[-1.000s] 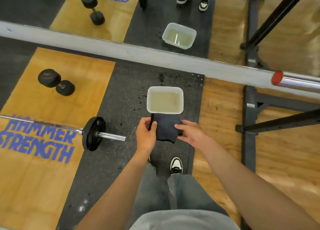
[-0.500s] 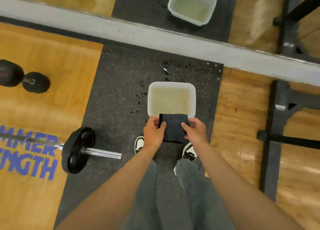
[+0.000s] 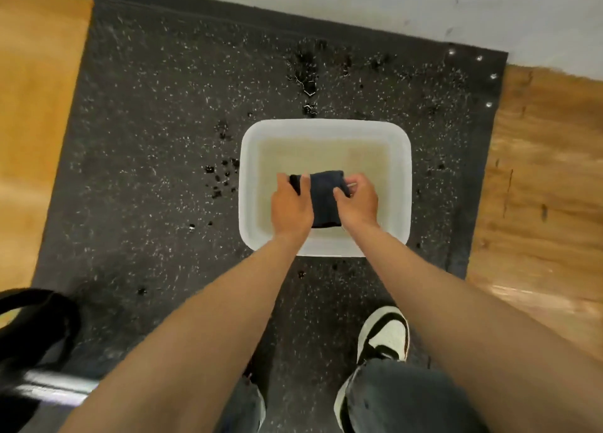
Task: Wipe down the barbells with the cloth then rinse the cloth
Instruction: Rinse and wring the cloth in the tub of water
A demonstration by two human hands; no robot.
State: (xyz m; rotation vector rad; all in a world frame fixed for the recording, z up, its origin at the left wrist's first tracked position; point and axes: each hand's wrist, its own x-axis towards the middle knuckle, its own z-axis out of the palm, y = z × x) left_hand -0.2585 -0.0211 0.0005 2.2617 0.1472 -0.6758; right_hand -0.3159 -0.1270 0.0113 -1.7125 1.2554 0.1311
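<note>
Both hands [image 3: 291,206] [image 3: 358,201] now pinch cloth [image 3: 323,197] over tub [image 3: 400,184]; barbell [image 3: 39,351] cropped, blurred.

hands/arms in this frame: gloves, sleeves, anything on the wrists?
Both bare. The left hand and right hand wear no gloves, and no rings, watch or bands show on the fingers or wrists. Both forearms are uncovered right to the bottom edge of the head view, so no sleeves are visible. Lower down, grey-blue jeans and a black-and-white sneaker.
</note>
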